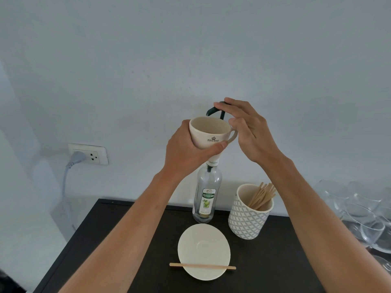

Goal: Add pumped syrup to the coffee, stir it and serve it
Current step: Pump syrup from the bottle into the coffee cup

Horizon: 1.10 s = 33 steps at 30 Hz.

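Left hand (pixel 186 151) holding cup (pixel 209 132) up high, right under pump (pixel 214 111) spout. Right hand (pixel 247 132) resting on pump top, fingers bent, gripping nothing. Bottle (pixel 207 195) standing straight below cup. Cup reading "ROYAL"; bottle reading "TEISSEIRE", "MOJITO". Stick (pixel 202 266) lying across saucer (pixel 204 250).

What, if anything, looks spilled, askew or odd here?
No spill or damage shows. Two oddities: the syrup bottle looks nearly empty, and a wooden stir stick already lies across the saucer. The left hand holds the cup under the spout; the right hand rests on the pump.
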### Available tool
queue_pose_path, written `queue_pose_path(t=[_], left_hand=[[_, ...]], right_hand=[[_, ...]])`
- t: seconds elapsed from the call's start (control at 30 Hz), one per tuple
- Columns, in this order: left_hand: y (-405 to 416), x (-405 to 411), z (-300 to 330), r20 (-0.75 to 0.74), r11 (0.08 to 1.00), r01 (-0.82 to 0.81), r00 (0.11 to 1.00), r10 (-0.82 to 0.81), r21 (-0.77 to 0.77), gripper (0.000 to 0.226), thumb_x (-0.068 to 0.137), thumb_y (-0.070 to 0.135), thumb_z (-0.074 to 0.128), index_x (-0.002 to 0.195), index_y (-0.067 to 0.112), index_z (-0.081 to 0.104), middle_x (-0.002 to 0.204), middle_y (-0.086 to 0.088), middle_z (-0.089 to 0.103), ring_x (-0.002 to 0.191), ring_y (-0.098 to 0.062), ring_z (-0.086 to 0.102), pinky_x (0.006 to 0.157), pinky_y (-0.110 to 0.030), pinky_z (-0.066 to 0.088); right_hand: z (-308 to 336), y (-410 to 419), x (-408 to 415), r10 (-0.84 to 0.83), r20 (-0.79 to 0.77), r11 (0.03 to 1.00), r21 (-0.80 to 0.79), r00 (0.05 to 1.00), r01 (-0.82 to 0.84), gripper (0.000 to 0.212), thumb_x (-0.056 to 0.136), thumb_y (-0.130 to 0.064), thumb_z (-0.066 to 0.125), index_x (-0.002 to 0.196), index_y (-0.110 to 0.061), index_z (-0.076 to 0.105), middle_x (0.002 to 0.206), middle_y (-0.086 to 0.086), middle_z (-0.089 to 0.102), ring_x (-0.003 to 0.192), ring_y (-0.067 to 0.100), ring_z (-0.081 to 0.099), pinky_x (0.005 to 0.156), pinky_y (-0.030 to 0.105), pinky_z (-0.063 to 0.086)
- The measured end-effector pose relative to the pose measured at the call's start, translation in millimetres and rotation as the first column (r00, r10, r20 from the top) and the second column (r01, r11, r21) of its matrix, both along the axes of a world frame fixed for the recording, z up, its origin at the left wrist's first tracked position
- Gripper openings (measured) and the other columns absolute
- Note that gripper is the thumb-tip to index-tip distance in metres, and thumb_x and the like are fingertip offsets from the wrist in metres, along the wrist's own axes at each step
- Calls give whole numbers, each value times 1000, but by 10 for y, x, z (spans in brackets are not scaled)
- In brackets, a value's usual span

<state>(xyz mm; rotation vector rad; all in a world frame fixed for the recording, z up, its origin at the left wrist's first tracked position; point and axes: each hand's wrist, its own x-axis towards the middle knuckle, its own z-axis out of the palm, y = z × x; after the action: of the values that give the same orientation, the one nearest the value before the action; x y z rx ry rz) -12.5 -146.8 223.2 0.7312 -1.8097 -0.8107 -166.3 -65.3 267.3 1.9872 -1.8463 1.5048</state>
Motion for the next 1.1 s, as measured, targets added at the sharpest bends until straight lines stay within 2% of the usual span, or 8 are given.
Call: queue_pose_path(t=[0.23, 0.43, 0.57, 0.6, 0.77, 0.9, 1.0, 1.1], left_hand=[[-13, -1, 29, -16, 1000, 10, 1000, -10, -3, 82, 52, 72, 76, 118, 30, 52, 106, 16, 64, 94, -2, 63, 77, -35, 57], [-4, 31, 5, -6, 1000, 4, 1000, -4, -15, 78, 53, 71, 77, 115, 31, 51, 105, 17, 64, 93, -1, 63, 75, -32, 57], [5, 50, -20, -4, 1000, 4, 1000, -4, -20, 74, 58, 62, 83, 117, 29, 52, 106, 16, 64, 94, -1, 63, 75, -28, 57], [6, 54, -23, -4, 1000, 2, 1000, -2, -23, 73, 59, 60, 84, 116, 29, 52, 106, 16, 64, 93, -1, 62, 74, -26, 56], [18, 78, -43, -9, 1000, 3, 1000, -3, -25, 72, 59, 60, 84, 115, 30, 51, 105, 17, 63, 92, 0, 62, 71, -23, 55], [30, 97, -44, -9, 1000, 3, 1000, -4, -27, 73, 57, 63, 83, 115, 31, 51, 105, 17, 63, 92, 0, 61, 72, -24, 55], [39, 106, -44, -11, 1000, 5, 1000, -5, -15, 77, 52, 70, 78, 113, 32, 51, 104, 18, 63, 92, 1, 61, 74, -27, 56], [43, 116, -34, -9, 1000, 4, 1000, -4, -13, 78, 51, 72, 76, 113, 34, 50, 104, 19, 62, 92, 2, 61, 74, -27, 56]], right_hand=[[-13, -14, -20, -19, -45, 1000, -16, 999, 19, 52, 91, -33, 32, 132, -30, 65, 145, -6, 51, 128, -7, 45, 103, 13, 38], [-13, -11, -29, -35, -108, 999, 0, 994, 35, 52, 95, -30, 30, 138, -34, 58, 153, -10, 44, 134, -5, 41, 109, 29, 40], [36, -2, -44, -22, -59, 1000, -14, 998, 22, 49, 98, -19, 32, 133, -32, 63, 148, -7, 51, 138, 2, 41, 114, 33, 36], [46, 1, -40, -15, -53, 1000, -12, 998, 15, 49, 98, -18, 32, 132, -31, 64, 147, -6, 52, 139, 2, 41, 114, 31, 35], [27, 24, -14, -4, -33, 1000, 18, 999, 4, 48, 99, -18, 32, 133, -32, 63, 149, -8, 49, 137, -4, 40, 103, 6, 31], [42, 38, 19, -16, -27, 1000, 23, 1000, 16, 49, 97, -19, 34, 133, -31, 64, 148, -9, 49, 125, -12, 44, 97, 4, 33], [47, 45, 37, -22, -19, 1000, 16, 1000, 22, 49, 95, -21, 34, 131, -32, 65, 146, -10, 50, 117, -13, 48, 96, 7, 37], [39, 49, 41, -33, -5, 999, 10, 999, 33, 49, 94, -23, 35, 131, -33, 65, 147, -10, 50, 119, -8, 48, 100, 19, 42]])
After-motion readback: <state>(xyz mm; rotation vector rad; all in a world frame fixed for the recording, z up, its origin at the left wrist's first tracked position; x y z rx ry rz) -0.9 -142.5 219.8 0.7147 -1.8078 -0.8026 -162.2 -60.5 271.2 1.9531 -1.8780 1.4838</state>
